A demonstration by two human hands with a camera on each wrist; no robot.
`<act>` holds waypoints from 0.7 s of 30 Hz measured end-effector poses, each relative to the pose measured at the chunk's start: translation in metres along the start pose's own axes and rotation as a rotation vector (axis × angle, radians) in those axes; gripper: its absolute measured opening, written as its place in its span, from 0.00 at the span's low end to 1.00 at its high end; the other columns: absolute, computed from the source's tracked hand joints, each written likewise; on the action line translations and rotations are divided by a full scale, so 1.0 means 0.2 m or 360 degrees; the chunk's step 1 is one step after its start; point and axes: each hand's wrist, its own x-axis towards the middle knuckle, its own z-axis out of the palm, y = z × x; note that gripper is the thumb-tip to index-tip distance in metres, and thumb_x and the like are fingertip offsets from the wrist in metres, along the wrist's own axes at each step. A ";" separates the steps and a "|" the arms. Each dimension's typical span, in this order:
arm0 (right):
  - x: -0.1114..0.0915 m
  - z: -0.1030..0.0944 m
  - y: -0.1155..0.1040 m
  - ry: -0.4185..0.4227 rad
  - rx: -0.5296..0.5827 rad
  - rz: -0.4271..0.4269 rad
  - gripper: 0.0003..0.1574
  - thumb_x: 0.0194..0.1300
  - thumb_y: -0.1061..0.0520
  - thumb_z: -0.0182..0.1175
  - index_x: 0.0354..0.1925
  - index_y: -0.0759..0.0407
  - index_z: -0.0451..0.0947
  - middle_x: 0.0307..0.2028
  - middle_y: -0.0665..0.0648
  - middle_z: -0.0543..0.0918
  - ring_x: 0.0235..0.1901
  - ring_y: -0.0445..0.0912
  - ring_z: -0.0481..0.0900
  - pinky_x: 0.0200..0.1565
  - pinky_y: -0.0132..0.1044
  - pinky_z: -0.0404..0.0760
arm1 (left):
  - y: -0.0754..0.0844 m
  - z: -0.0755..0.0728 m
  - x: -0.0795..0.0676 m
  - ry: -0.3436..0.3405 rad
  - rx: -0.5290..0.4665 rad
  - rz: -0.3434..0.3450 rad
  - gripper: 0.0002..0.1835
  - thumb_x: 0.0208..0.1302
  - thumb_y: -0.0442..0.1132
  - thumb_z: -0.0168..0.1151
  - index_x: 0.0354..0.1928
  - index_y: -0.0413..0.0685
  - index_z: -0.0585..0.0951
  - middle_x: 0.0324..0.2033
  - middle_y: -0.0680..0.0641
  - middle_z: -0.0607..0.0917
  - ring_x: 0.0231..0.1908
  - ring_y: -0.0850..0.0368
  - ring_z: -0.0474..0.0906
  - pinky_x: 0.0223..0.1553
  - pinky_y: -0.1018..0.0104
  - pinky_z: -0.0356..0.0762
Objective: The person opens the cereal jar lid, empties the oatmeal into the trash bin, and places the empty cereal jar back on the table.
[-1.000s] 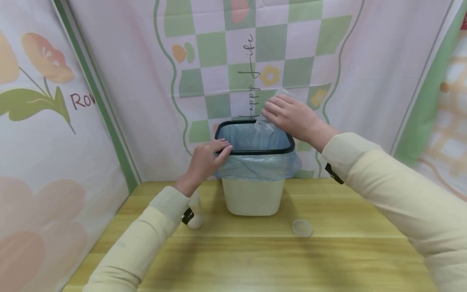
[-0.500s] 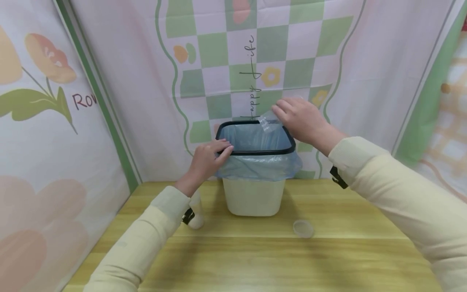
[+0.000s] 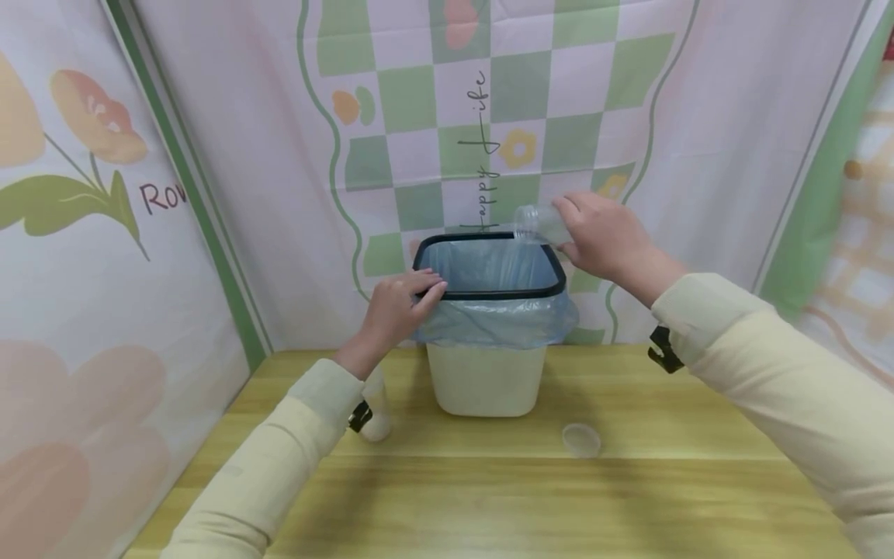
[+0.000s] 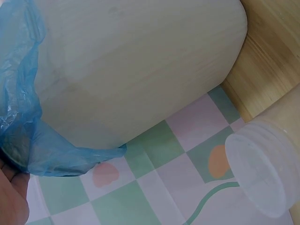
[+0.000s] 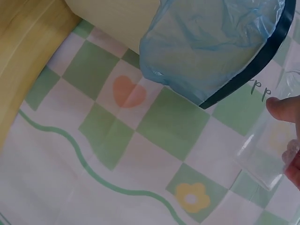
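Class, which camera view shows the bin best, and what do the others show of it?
The head view: the bin appears from dark rim to base, upright. The left wrist view shows mainly its pale wall; the right wrist view, cropped rim and wall beside blue liner.

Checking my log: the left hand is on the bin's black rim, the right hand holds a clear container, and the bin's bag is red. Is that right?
Not quite: the bag is blue, as the head view shows. The left hand on the black rim and the right hand holding a clear container are correct.
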 end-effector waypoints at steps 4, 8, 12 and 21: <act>-0.03 -0.01 0.00 -0.0011 0.0076 0.0096 0.36 0.50 0.63 0.72 0.55 0.76 0.70 0.49 0.74 0.78 0.45 0.66 0.78 0.43 0.58 0.79 | 0.00 0.00 0.00 0.0004 0.0006 -0.0001 0.12 0.67 0.42 0.61 0.44 0.42 0.88 0.41 0.45 0.88 0.50 0.52 0.82 0.54 0.56 0.76; -0.06 -0.02 -0.01 -0.0027 0.0152 0.0185 0.36 0.51 0.62 0.72 0.54 0.74 0.70 0.48 0.73 0.78 0.42 0.65 0.78 0.38 0.59 0.80 | 0.00 0.00 0.00 0.0007 0.0011 0.0004 0.12 0.67 0.41 0.61 0.44 0.42 0.88 0.40 0.45 0.88 0.50 0.52 0.82 0.53 0.57 0.77; -0.08 -0.03 -0.02 -0.0095 0.0225 0.0268 0.37 0.53 0.59 0.72 0.56 0.73 0.68 0.49 0.73 0.77 0.42 0.64 0.78 0.38 0.59 0.79 | 0.00 0.00 0.00 0.0003 0.0011 -0.0002 0.12 0.67 0.42 0.61 0.44 0.42 0.88 0.40 0.45 0.88 0.50 0.52 0.82 0.53 0.57 0.77; -0.12 -0.04 -0.03 -0.0191 0.0381 0.0456 0.41 0.57 0.54 0.70 0.60 0.75 0.66 0.51 0.75 0.76 0.45 0.66 0.76 0.42 0.59 0.76 | 0.01 0.00 0.00 -0.0014 0.0020 -0.0027 0.13 0.67 0.42 0.61 0.44 0.42 0.87 0.41 0.45 0.88 0.50 0.52 0.82 0.54 0.57 0.76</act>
